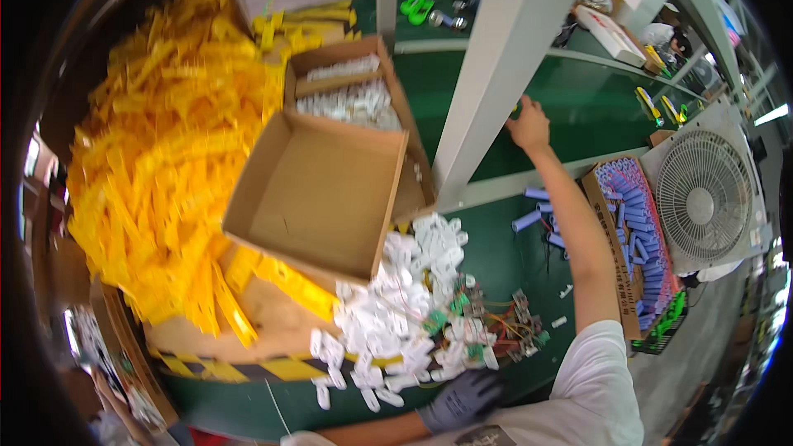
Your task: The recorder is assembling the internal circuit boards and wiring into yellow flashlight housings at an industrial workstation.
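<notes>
My right hand (530,125) is bare and stretched out over the green belt, beside a grey metal post (496,58). Its fingers are closed on a small yellow-green thing, mostly hidden by the fingers and the post. In a grey glove, my left hand (464,400) rests low, close to my body; its fingers are blurred. Just beyond it lies a heap of white plastic pieces (372,318). Small circuit boards with coloured wires (512,326) are tangled at the heap's right side. Purple battery cells (526,220) lie loose left of my right forearm.
A big pile of yellow plastic parts (173,157) fills the left. An open cardboard tray (318,190) leans on a box of white parts (355,103). At right stand a carton of purple cells (636,231) and a fan (702,198). Yellow pieces (648,103) lie farther along the belt.
</notes>
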